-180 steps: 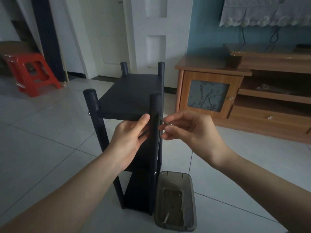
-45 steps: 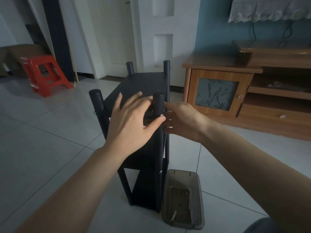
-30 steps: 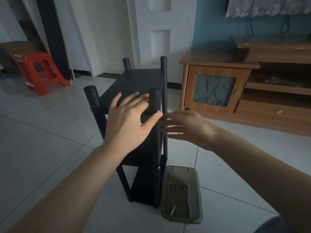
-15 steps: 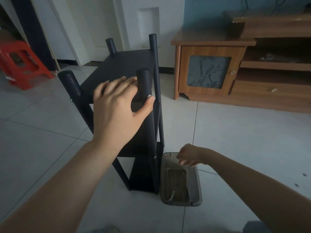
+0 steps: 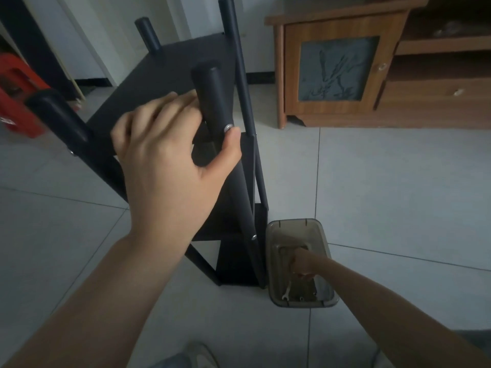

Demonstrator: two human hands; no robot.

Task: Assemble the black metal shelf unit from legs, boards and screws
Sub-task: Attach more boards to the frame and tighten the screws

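The black shelf unit (image 5: pixel 172 65) stands upright on the tiled floor, its four legs rising above the top board. My left hand (image 5: pixel 170 155) lies on the top board and grips the near right leg (image 5: pixel 210 86) between fingers and thumb. The thumb sits just below a silver screw (image 5: pixel 228 127). A smoky plastic tray (image 5: pixel 326 240) rests on the floor by the shelf's right foot. My right hand (image 5: pixel 303 264) is down inside it with curled fingers; what it holds is hidden. A small wrench (image 5: pixel 287 290) lies in the tray's near end.
A wooden cabinet (image 5: pixel 337 70) with a patterned door stands at the back right, about a tile away from the shelf. A red plastic stool (image 5: pixel 13 102) sits at the far left. A white door (image 5: pixel 119 22) is behind the shelf.
My right hand left the leg's screw, dropped to the floor and went into the tray. My left hand stayed on the board and leg. The view tilted downward.
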